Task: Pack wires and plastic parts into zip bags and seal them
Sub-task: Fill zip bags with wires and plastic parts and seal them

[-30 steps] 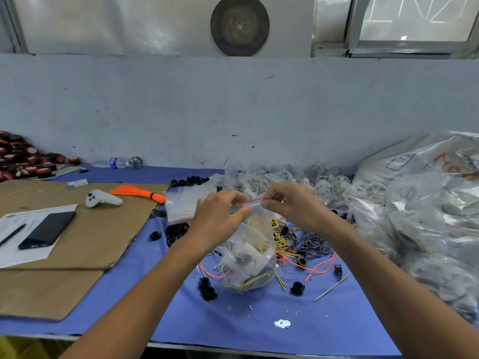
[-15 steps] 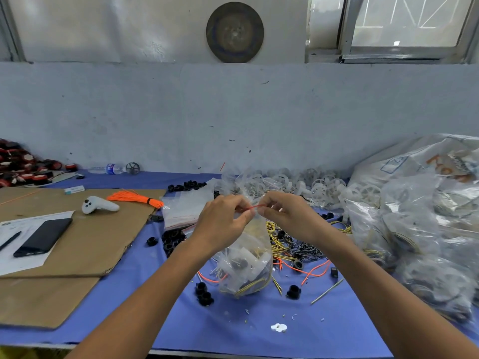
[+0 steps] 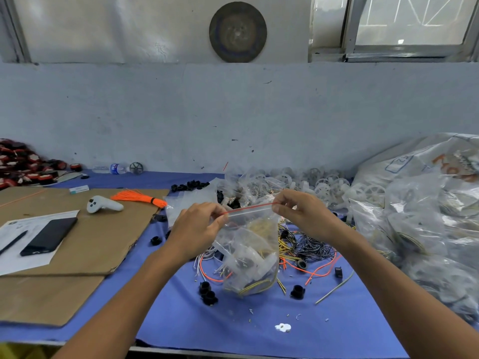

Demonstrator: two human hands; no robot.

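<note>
A clear zip bag (image 3: pixel 250 257) with a red strip along its top hangs above the blue table, filled with white plastic parts and yellow wires. My left hand (image 3: pixel 197 230) pinches the left end of the red strip. My right hand (image 3: pixel 300 213) pinches its right end, and the strip is stretched straight between them. Loose yellow, black and orange wires (image 3: pixel 305 246) lie on the cloth behind the bag. Small black plastic parts (image 3: pixel 207 294) sit beside the bag's bottom.
White plastic wheels (image 3: pixel 318 185) and filled bags (image 3: pixel 425 224) pile up at the right. Empty zip bags (image 3: pixel 191 203) lie behind my left hand. On the cardboard (image 3: pixel 85 242) at left rest a phone (image 3: pixel 49 235), a white controller (image 3: pixel 103 204) and an orange wire bundle (image 3: pixel 140 197).
My hands have moved apart along the bag's top, so the red strip now shows as a long straight line between them.
</note>
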